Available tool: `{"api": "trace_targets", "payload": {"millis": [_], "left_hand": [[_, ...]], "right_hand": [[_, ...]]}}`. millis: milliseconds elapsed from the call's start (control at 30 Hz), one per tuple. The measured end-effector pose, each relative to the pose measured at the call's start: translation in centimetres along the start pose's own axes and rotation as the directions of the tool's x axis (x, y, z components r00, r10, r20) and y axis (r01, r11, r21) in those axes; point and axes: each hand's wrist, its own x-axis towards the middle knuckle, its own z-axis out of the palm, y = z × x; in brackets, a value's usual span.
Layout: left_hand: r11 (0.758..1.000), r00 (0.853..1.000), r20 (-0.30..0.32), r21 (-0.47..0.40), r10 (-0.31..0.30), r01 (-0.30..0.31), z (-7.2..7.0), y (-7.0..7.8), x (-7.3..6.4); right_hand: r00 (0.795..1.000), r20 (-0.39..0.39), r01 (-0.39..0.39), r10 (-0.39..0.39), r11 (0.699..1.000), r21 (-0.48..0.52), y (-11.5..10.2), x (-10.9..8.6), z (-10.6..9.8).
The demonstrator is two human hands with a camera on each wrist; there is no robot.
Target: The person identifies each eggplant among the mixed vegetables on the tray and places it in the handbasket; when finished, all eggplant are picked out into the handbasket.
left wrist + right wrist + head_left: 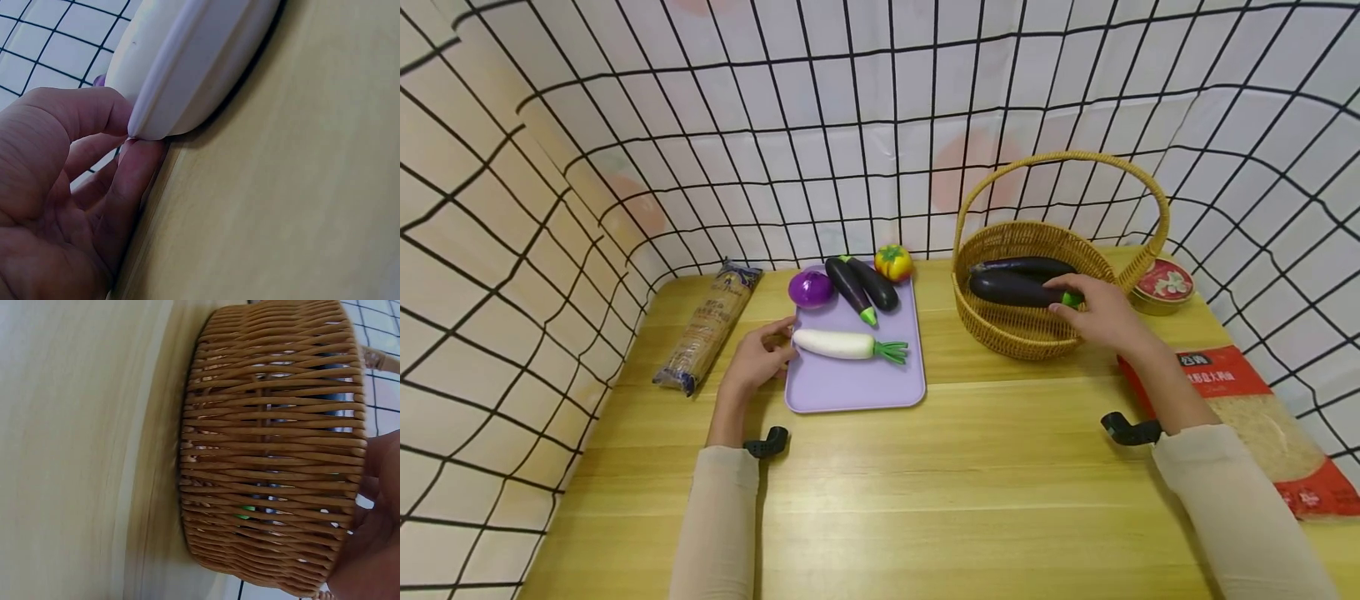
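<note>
My left hand [757, 357] pinches the left rim of a lilac tray [850, 396]; the left wrist view shows thumb and finger meeting at the tray's edge [181, 62]. On the tray lie a white radish [835, 343] with green leaves, two eggplants [848, 287], a purple onion-like vegetable [811, 289] and a red-yellow pumpkin-like vegetable [893, 262]. To the right, my right hand [1101, 312] holds a dark eggplant [1011, 289] by its green stem end, inside a wicker basket [1022, 343]. Behind it another eggplant [1033, 266] lies. The basket wall [275, 450] hides my right fingertips in the right wrist view.
A pack of noodles [709, 325] lies left of the tray. Right of the basket are a round tin [1163, 287] and a red pasta bag [1262, 425], partly under my right forearm. The basket's tall handle [1060, 157] arches overhead. Grid-patterned cloth [865, 125] walls the table.
</note>
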Motion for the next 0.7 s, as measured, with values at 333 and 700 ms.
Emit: {"api": "trace_targets", "payload": {"millis": [333,700], "left_hand": [[1.000,1.000,-0.003,-0.002,0.000,0.000,0.1,-0.1,-0.1],[1.000,1.000,-0.001,0.000,-0.002,0.002,0.1,0.0,0.0]], "right_hand": [[0.998,0.060,0.001,0.007,0.991,-0.136,0.8,2.2,1.2],[0.994,0.095,-0.042,0.062,0.980,-0.196,0.5,2.6,1.6]]}}
